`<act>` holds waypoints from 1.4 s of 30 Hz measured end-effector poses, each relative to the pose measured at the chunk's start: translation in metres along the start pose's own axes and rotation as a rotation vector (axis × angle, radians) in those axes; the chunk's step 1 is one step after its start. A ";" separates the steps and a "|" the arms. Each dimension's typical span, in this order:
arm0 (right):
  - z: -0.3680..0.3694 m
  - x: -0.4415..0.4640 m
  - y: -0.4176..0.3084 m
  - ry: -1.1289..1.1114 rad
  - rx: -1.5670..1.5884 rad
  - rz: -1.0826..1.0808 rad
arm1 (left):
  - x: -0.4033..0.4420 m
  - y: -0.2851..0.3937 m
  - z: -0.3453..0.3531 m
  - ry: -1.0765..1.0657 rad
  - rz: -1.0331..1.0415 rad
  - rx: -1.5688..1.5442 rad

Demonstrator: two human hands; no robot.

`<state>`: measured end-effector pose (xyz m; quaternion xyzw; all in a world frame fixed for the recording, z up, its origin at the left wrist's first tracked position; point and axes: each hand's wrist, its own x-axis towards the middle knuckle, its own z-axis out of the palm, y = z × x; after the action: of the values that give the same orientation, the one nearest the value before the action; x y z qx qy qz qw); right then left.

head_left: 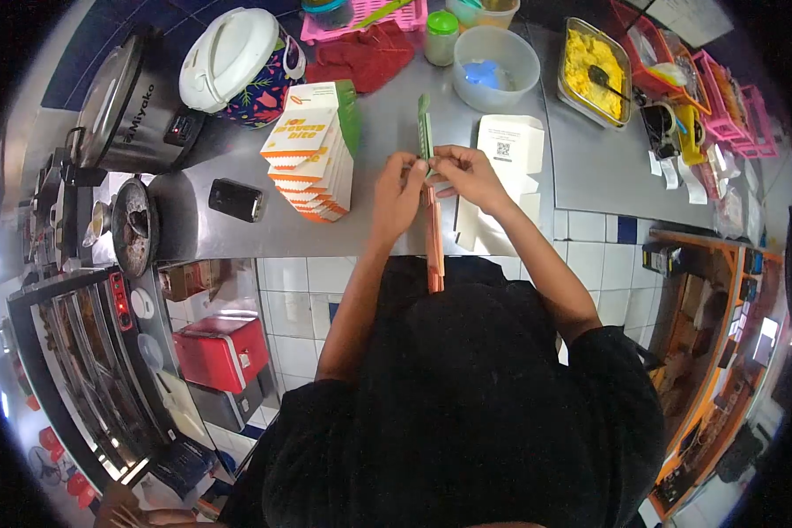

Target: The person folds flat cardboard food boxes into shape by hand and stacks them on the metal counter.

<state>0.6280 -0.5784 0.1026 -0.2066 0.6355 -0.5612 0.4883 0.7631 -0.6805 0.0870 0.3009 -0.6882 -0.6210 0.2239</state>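
My left hand (399, 195) and my right hand (471, 180) meet over the steel counter, fingertips pinched on a cardboard food box (435, 238). The box is seen nearly edge-on, green at its far end and orange-pink at the near end, which reaches toward my black shirt. Its printed faces are hidden. Just right of my right hand lies a white unfolded box (510, 145) with a QR code, partly covered by my forearm. Left of my left hand stands a stack of orange-and-white printed boxes (312, 158), with a green panel on its far side.
A phone (235, 200), a Miyako cooker (127, 114) and a floral rice cooker (237, 66) stand left. Behind are a red cloth (361, 57), a green-lidded jar (441, 40) and a clear tub (496, 70). A tray of yellow food (595, 66) sits right. Another person's hand (162, 517) shows lower left.
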 end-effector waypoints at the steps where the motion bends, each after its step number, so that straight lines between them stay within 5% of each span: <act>1: -0.001 -0.001 0.000 -0.002 0.015 -0.005 | 0.003 -0.001 0.000 -0.014 -0.035 -0.021; 11: -0.010 -0.001 0.003 -0.056 0.052 -0.007 | 0.015 0.009 -0.003 -0.081 -0.208 -0.057; 42: -0.010 -0.002 -0.001 -0.034 0.049 -0.005 | 0.017 0.013 -0.003 -0.063 -0.189 -0.034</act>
<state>0.6201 -0.5725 0.1032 -0.2054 0.6126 -0.5744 0.5026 0.7514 -0.6941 0.0988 0.3410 -0.6527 -0.6602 0.1479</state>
